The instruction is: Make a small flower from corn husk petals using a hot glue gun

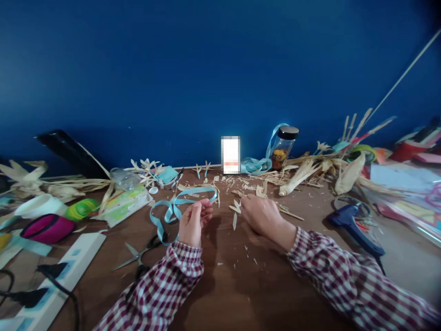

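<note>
My left hand (197, 221) is above the table with its fingers loosely curved and apart, nothing visible in them. Just behind it lies a loop of light blue ribbon (174, 211), part of which passes behind the hand. My right hand (263, 215) is closed and low over the table. Pale petals of a small corn husk flower (235, 212) fan out from its fingertips; the grip itself is hidden by the knuckles. Scissors (138, 257) lie spread beside my left wrist, partly under the sleeve.
Husk scraps (248, 181) litter the table's back. A lidded jar (283, 147) stands by coiled ribbon (257, 165). On the right are corn husks (349, 174) and a blue glue gun (356, 230); on the left, a power strip (65, 280) with plugs and a magenta pouch (48, 228).
</note>
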`<state>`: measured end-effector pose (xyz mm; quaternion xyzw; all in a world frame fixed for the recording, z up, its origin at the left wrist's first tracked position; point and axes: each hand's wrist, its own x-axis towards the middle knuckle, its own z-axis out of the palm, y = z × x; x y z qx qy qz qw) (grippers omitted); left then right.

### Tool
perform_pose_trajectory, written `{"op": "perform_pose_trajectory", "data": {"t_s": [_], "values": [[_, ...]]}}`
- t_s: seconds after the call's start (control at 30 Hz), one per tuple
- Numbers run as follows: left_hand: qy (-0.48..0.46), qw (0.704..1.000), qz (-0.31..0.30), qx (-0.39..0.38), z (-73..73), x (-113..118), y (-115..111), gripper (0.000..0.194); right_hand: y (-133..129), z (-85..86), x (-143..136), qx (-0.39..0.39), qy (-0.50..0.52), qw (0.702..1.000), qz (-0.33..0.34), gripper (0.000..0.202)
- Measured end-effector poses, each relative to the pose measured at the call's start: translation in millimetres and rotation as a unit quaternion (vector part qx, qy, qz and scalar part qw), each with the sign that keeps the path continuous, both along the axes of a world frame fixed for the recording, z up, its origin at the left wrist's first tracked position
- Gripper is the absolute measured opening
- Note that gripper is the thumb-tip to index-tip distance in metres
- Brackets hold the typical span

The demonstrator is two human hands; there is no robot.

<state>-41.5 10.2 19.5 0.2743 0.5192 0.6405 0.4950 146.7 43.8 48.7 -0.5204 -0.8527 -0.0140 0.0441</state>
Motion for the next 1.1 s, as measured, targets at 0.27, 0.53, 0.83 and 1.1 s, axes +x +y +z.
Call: {"op": "perform_pose_trajectory", "data": {"t_s": [0.27, 0.53, 0.83, 1.1], "values": [[-0.095, 0.994, -0.055, -0.02, 23.3, 21, -15, 0.034, 0, 10.8, -8, -0.172, 0.423, 0.882, 0.112, 0.033], [0.071, 0.996, 0.009, 0.058, 27.0, -4, -7, 0.028, 31, 23.8, 14, -0.268, 0.431, 0.852, 0.129, 0.025], [0.175, 0.984, -0.029, 0.009, 0.8, -5, -6, 0.038, 81, 32.0, 85, -0.116, 0.516, 0.847, -0.052, 0.025], [0.319, 0.929, -0.171, 0.076, -0.2, 31, -4, 0.039, 34, 79.2, 60, -0.182, 0.504, 0.844, 0.027, 0.02]]}}
